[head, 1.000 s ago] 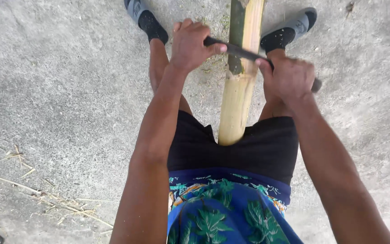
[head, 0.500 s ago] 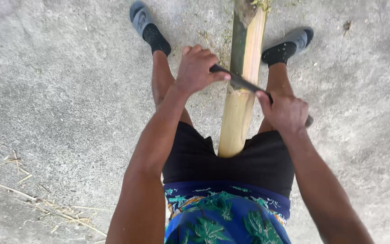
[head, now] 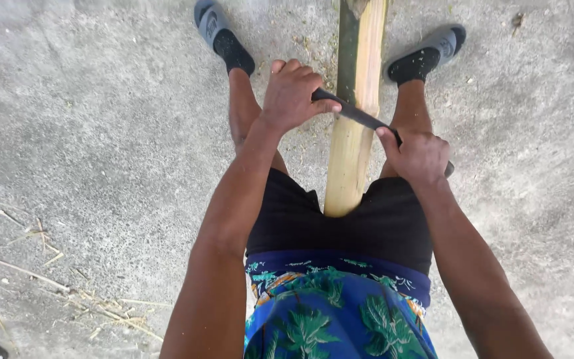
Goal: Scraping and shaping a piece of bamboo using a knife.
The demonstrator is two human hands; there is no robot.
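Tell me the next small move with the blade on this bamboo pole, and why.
Probably draw the dark blade toward the body along the bamboo pole. Left hand and right hand grip its two ends, it lies across the pole, and green skin remains on the far left side while the near part is pale.

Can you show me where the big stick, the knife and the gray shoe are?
Bamboo pole [head: 350, 159]: head view, on its pale peeled part.
Dark blade [head: 359, 116]: head view, mid-blade across the pole.
Gray sandal [head: 208, 20]: head view, on its strap.
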